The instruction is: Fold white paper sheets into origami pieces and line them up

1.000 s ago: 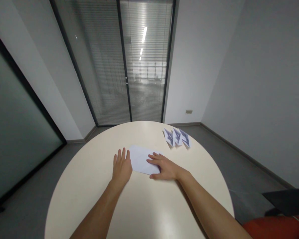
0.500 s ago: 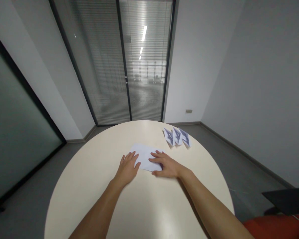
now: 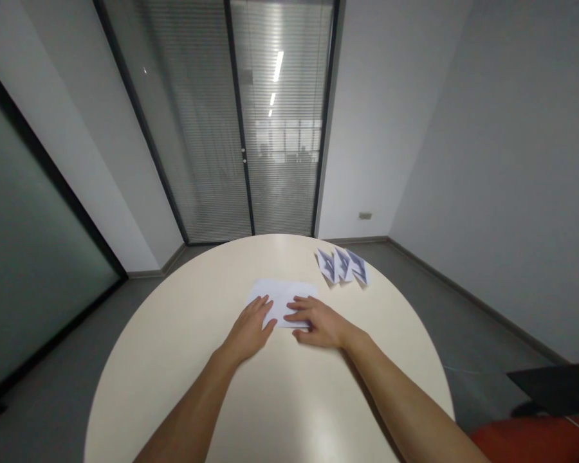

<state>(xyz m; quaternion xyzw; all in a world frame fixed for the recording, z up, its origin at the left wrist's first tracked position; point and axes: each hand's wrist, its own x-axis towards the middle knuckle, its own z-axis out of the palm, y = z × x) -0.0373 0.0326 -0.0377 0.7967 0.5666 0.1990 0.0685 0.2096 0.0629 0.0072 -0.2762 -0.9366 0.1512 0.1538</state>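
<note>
A white sheet of paper (image 3: 280,292) lies on the round cream table (image 3: 270,399), in front of me. My left hand (image 3: 251,329) rests over its left side with the fingers stretched out and the thumb apart. Over the right side of the sheet lies my right hand (image 3: 321,323), fingers spread and thumb near the lower edge. Both palms face down, and the parts of the sheet beneath them are hidden. Neither hand grips anything.
Three folded paper pieces (image 3: 342,265), looking like paper planes, overlap near the table's far right edge. Beyond the table stands a glass door with blinds (image 3: 284,186). A black flat object (image 3: 554,389) and a red surface (image 3: 525,440) are at lower right.
The sheet has turned slightly, so its lower edge now runs nearly level. My hands have shifted a little with it, the left slightly to the right. The folded pieces have not moved.
</note>
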